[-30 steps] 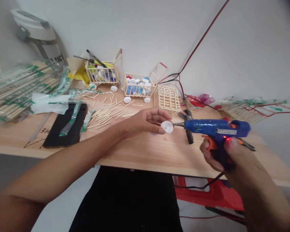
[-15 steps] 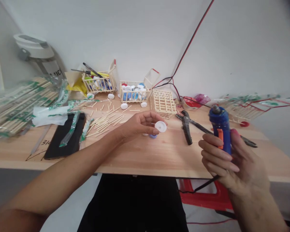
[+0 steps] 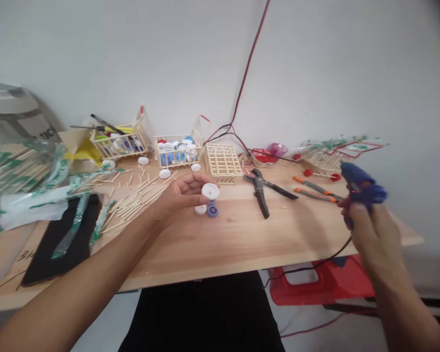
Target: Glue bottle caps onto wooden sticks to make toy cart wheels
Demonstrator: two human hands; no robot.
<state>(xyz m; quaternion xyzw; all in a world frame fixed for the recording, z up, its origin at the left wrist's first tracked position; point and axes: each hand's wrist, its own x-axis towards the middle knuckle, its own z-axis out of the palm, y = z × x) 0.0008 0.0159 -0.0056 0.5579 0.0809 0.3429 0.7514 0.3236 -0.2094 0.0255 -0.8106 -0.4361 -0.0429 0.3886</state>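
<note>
Meanwhile, left fingers [image 3: 192,184] pinch a white cap [image 3: 210,191]; right fingers [image 3: 359,214] grip a glue gun [image 3: 363,187].

Two hands [image 3: 179,193], one hot glue gun [image 3: 363,188], two pairs of pliers [image 3: 260,193]

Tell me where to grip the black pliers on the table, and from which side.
Grip the black pliers by their two long handles, from the near right side: they lie flat and splay that way, with the short jaws pointing away.
</note>
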